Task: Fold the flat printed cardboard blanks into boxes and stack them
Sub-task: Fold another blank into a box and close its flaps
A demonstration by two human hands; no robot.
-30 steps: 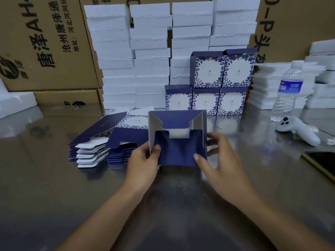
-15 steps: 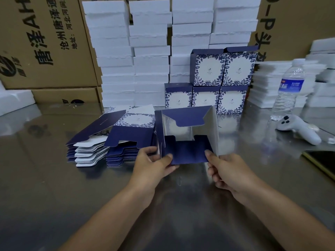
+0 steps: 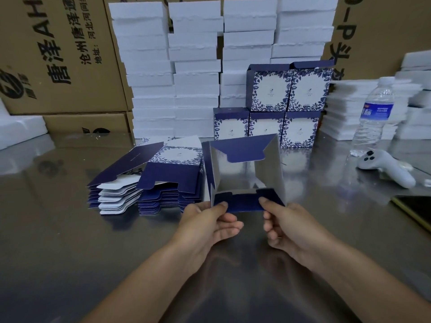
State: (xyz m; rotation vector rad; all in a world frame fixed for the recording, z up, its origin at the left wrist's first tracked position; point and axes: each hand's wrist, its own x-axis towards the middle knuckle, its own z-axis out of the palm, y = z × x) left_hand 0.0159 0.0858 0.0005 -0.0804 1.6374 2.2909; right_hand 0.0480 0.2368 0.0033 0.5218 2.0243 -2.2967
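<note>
Navy cardboard box (image 3: 242, 173), opened into a tube, pinched at its near flap by left hand (image 3: 207, 224) and right hand (image 3: 286, 227) above steel table (image 3: 70, 241).

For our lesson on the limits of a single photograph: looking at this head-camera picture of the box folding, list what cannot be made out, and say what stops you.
1. Head view: outer print of the half-folded box; only its inside faces the camera.
2. Fingers of the left hand and right hand behind the box's near flap.
3. Small logo text on the finished boxes: too small.
4. Dark flat object: cut off by the right edge.
5. Count of flat blanks: edges overlap.
</note>
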